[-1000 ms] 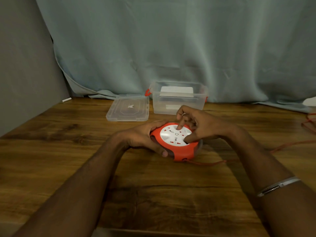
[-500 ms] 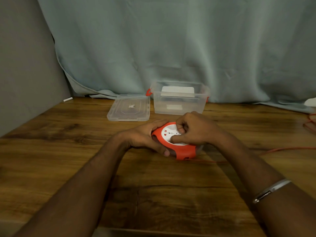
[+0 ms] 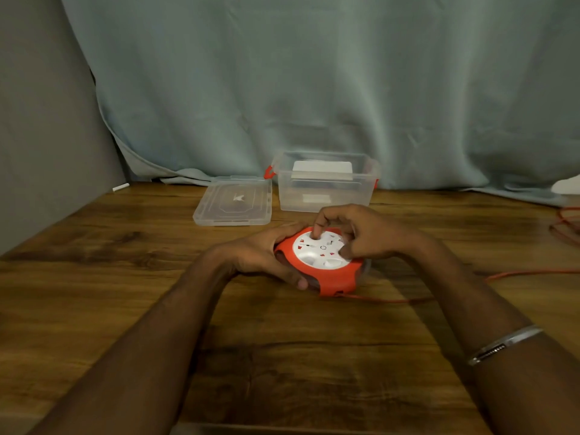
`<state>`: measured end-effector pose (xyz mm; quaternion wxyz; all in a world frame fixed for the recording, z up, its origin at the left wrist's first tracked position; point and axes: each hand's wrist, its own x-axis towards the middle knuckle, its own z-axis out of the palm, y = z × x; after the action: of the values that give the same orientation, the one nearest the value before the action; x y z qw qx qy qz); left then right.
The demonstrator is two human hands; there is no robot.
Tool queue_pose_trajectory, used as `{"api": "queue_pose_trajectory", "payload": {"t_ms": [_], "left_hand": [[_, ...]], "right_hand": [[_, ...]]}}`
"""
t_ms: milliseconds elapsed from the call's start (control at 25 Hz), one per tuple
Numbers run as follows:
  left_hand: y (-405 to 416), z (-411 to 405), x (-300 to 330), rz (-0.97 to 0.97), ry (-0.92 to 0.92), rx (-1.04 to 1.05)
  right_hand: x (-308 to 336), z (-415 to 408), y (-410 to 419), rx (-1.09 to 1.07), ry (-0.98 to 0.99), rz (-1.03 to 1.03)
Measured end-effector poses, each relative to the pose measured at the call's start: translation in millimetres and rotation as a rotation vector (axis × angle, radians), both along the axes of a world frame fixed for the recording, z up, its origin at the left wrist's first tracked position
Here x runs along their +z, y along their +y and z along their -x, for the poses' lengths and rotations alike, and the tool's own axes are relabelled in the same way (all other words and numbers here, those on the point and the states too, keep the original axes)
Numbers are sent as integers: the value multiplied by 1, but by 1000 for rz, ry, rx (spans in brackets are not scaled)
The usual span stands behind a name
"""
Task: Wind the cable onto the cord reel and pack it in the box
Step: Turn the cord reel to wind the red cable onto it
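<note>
On the wooden table [image 3: 94, 309], near its middle, a round cord reel [image 3: 323, 262] with a red casing and a white socket face is sitting tilted toward the person. The left hand [image 3: 266, 255] is cupping the reel's left edge, its fingers curling around and under the red rim, gripping it firmly. The right hand [image 3: 361, 233] is arching over the white face from the right; its index fingertip is pressing into a dimple near the far side of the disc, and its thumb is pressing on the near right part, the other fingers bending loosely above. A thin red cable [image 3: 392, 299] is coming out of the reel's near side and trailing away to the right along the table, toward a loose tangle at the right edge. Just behind the reel, a clear plastic box [image 3: 326, 196] with red latches is standing open, something white lying inside it. Its clear lid [image 3: 233, 202] is lying flat beside it on the left. A silver bangle [image 3: 505, 343] is circling the right forearm. A pale blue curtain [image 3: 314, 73] is hanging behind.
</note>
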<state>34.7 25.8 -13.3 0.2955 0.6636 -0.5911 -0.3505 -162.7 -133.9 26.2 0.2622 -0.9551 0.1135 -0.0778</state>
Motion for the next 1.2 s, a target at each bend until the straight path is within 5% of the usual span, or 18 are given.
{"api": "queue_pose_trajectory", "payload": {"t_ms": [440, 1000, 1200], "left_hand": [[-4, 2, -4, 47, -4, -25], [-7, 1, -12, 105, -72, -5], [-8, -1, -14, 117, -37, -27]], "right_hand": [[1, 7, -5, 15, -18, -28], [-11, -6, 15, -252, -13, 384], [-4, -5, 15, -137, -73, 243]]}}
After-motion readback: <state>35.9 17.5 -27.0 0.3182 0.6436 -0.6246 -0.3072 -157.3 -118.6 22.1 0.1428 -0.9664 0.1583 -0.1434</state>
